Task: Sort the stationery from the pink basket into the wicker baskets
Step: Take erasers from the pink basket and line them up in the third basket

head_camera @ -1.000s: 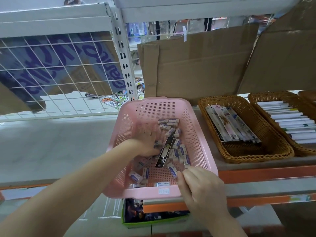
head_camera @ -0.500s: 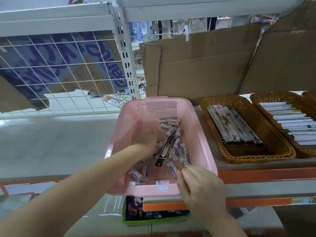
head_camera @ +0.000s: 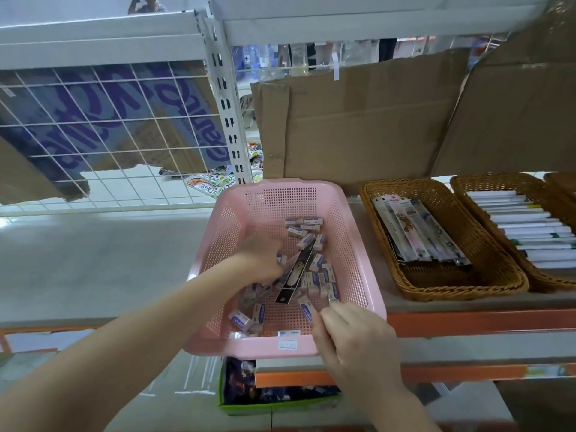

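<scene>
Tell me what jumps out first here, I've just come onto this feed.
The pink basket sits at the shelf's front edge, scattered with small erasers and one long dark packet. Both hands are down in it: the left hand among the erasers beside the packet, the right hand at the near rim. To its right stand wicker baskets, the nearer holding long packets, the next white pens.

Head view, down onto shelf [head_camera: 467, 307]

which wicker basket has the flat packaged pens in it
The wicker basket right beside the pink basket; the next one holds loose white pens.
</scene>
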The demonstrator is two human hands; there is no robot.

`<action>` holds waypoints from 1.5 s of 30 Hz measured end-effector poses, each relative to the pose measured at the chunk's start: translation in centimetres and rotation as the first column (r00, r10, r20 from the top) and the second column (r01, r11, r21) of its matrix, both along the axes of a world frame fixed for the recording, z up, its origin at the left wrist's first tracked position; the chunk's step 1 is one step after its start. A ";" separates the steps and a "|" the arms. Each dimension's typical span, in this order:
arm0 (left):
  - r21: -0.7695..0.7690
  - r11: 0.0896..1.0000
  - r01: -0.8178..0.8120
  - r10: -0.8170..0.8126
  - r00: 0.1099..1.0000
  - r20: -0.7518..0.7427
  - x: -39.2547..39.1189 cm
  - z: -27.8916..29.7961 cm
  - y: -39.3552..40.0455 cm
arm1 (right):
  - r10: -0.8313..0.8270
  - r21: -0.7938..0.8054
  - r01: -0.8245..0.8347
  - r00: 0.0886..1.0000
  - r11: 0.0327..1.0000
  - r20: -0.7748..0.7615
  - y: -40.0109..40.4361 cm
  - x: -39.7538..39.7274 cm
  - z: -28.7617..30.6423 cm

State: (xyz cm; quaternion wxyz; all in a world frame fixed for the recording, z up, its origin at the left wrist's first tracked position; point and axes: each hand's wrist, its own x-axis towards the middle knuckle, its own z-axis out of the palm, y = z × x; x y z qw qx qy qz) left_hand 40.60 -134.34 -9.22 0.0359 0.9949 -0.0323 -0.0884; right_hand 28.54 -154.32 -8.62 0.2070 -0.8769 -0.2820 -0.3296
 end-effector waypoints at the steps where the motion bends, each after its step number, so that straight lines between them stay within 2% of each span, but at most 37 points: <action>1: 0.002 1.000 -0.009 0.009 1.000 -0.024 0.0 0.0 0.0 | 0.002 -0.005 -0.002 1.000 1.000 -0.005 0.0 0.0 0.0; 5: -0.049 0.994 -0.095 0.091 0.993 -0.075 -0.5 -0.4 -0.5 | 0.026 -0.010 -0.026 0.999 1.000 -0.022 0.0 0.2 -0.3; 9: 0.140 0.985 -0.103 0.106 0.994 -0.016 -1.1 -0.5 -0.7 | 0.037 -0.006 -0.038 0.998 0.999 -0.044 -0.1 0.3 -0.4; 14: 0.215 0.972 -0.093 0.082 0.995 0.059 -1.9 0.2 -0.5 | 0.055 -0.065 -0.061 0.995 0.996 -0.080 -0.6 0.3 0.3; 17: 0.232 0.968 -0.094 0.062 0.988 0.142 -2.7 0.8 -0.4 | 0.063 -0.120 -0.082 0.986 0.989 -0.155 -0.8 0.3 1.4; 22: 0.210 0.974 -0.084 0.051 0.986 0.161 -3.9 2.8 -0.3 | 0.107 -0.218 -0.196 0.925 0.956 -0.363 -1.1 1.7 2.4; 26: 0.160 0.986 -0.044 -0.008 0.949 0.314 -4.7 4.4 -0.7 | 0.031 -0.244 -0.119 0.941 0.962 -0.336 -1.3 3.1 4.1; 31: 0.077 0.997 0.005 -0.035 0.918 0.395 -4.9 7.3 -3.9 | -0.082 -0.285 -0.021 0.935 0.958 -0.345 -3.9 5.3 6.3; 39: 0.076 0.989 0.130 -0.151 0.890 0.431 -2.5 9.8 -14.6 | -0.270 -0.354 0.160 0.919 0.921 -0.286 -14.5 9.1 7.9; 45: 0.088 0.981 0.172 -0.193 0.907 0.375 0.7 9.9 -25.7 | -0.347 -0.372 0.230 0.893 0.899 -0.286 -25.6 11.4 8.6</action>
